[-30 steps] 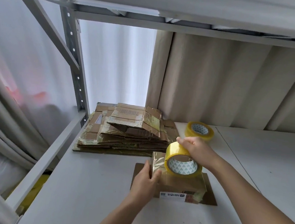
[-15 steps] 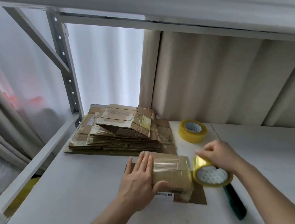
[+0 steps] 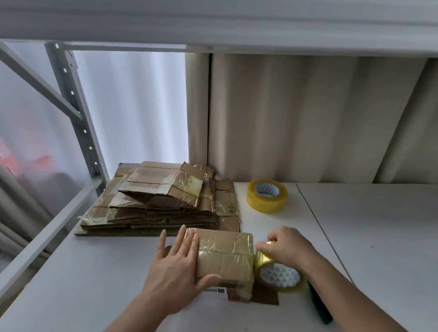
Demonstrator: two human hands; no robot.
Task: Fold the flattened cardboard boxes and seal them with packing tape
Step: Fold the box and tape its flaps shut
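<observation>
At far left a ragged stack of flattened boxes lies on the white table, as before. The left hand lies flat, fingers spread, on the small taped box, as half a second ago. The right hand, fingers pinched on the glossy yellow tape roll, has brought it against the box's right end. A spare tape roll sits behind.
</observation>
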